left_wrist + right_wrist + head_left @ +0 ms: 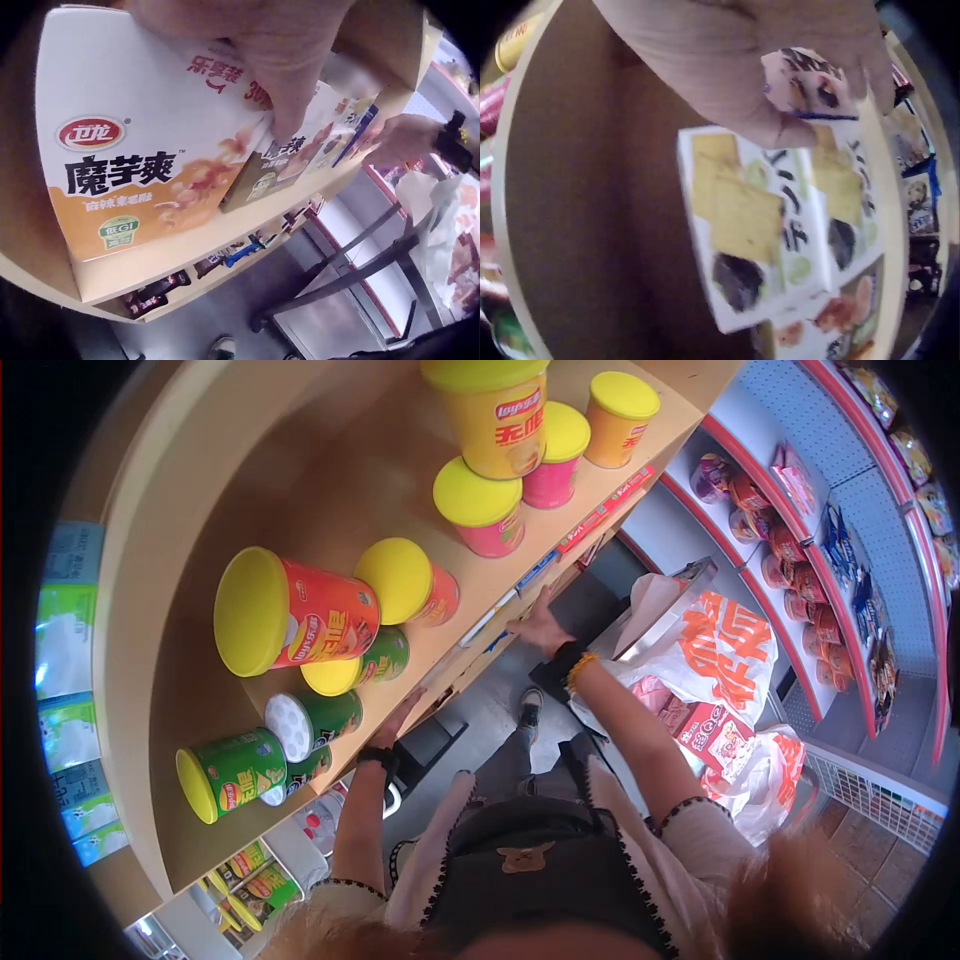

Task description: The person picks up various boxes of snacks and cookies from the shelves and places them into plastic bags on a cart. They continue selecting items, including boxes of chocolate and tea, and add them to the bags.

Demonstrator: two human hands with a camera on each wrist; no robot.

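My left hand lies over the top of a white and orange box of konjac snack, thumb hanging down at its right edge; its other fingers are mostly out of that view. More snack boxes stand beside it along the shelf. In the head view, that left hand is at the front edge of the shelf. Farther along the same edge is my right hand, fingers spread. Seen from the right wrist, it reaches over white boxes with yellow crackers, and a pink box shows between thumb and fingers.
Yellow-lidded chip tubs and green cans stand on the shelf top above. Behind my right arm, plastic bags and a pink box sit on a cart. Red-edged shelves with packaged snacks line the right side.
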